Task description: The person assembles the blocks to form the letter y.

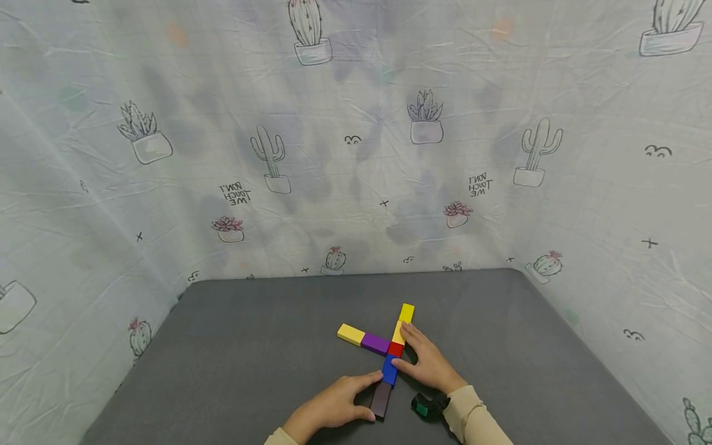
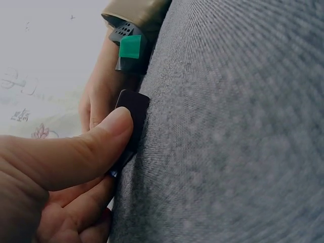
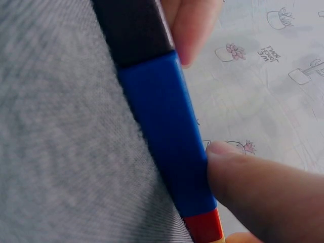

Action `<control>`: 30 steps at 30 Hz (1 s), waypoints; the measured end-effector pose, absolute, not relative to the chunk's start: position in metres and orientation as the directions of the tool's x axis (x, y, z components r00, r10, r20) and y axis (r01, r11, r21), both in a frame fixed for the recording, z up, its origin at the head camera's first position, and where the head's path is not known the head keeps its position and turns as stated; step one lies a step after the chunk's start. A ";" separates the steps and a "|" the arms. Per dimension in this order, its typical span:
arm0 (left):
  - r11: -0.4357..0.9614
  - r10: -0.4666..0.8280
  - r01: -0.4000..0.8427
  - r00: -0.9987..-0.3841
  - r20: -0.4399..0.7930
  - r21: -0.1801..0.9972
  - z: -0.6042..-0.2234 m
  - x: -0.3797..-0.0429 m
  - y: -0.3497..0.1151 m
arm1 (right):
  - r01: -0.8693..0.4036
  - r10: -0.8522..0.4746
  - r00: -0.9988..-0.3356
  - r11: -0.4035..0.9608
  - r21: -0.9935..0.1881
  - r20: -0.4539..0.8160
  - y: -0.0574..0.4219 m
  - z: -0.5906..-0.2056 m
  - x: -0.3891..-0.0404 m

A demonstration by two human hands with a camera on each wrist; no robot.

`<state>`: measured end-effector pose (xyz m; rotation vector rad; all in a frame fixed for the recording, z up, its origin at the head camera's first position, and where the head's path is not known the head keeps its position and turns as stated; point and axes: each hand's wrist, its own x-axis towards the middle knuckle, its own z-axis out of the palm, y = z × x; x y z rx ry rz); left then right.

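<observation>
Several coloured blocks lie end to end on a grey table. My left hand [image 1: 335, 403] pinches the dark block [image 1: 381, 402] at the near end, its thumb on the near end and index finger by the joint with the blue block [image 1: 389, 371]. Beyond the blue one come a red block [image 1: 395, 349], a pale yellow block [image 1: 397, 335] and a bright yellow block [image 1: 407, 311]. My right hand [image 1: 432, 366] rests its thumb on the blue block's side and its fingertips against the pale yellow one. Leftward from the red block runs a purple block [image 1: 375, 343], then another pale yellow block [image 1: 350, 335].
The grey tabletop [image 1: 267, 334] stretches out on both sides of the blocks. A cactus-print curtain [image 1: 356, 204] hangs behind and beside it. On the right wrist sits a black device with a green patch [image 1: 422, 409].
</observation>
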<state>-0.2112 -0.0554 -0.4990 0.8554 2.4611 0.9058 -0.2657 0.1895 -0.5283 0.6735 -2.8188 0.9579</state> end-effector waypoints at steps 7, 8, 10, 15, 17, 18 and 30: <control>0.604 0.653 0.410 -0.746 -0.130 0.683 -0.500 -0.212 -0.055 | -0.438 -0.376 -0.898 0.705 -0.558 0.229 0.190 -0.528 -0.265; 0.605 0.653 0.411 -0.746 -0.130 0.682 -0.500 -0.212 -0.055 | -0.438 -0.376 -0.898 0.705 -0.559 0.229 0.190 -0.528 -0.266; 0.605 0.656 0.416 -0.744 -0.129 0.679 -0.500 -0.212 -0.055 | -0.435 -0.375 -0.899 0.708 -0.556 0.225 0.190 -0.528 -0.266; 0.598 0.666 0.437 -0.738 -0.113 0.672 -0.501 -0.212 -0.056 | -0.437 -0.379 -0.898 0.710 -0.552 0.223 0.190 -0.530 -0.267; 0.593 0.671 0.441 -0.734 -0.110 0.673 -0.502 -0.212 -0.057 | -0.439 -0.382 -0.897 0.710 -0.551 0.224 0.190 -0.530 -0.267; 0.592 0.672 0.441 -0.732 -0.111 0.674 -0.503 -0.212 -0.057 | -0.439 -0.383 -0.897 0.711 -0.549 0.222 0.190 -0.531 -0.267; 0.547 0.700 0.434 -0.706 -0.106 0.716 -0.506 -0.213 -0.059 | -0.423 -0.362 -0.904 0.673 -0.607 0.229 0.193 -0.531 -0.266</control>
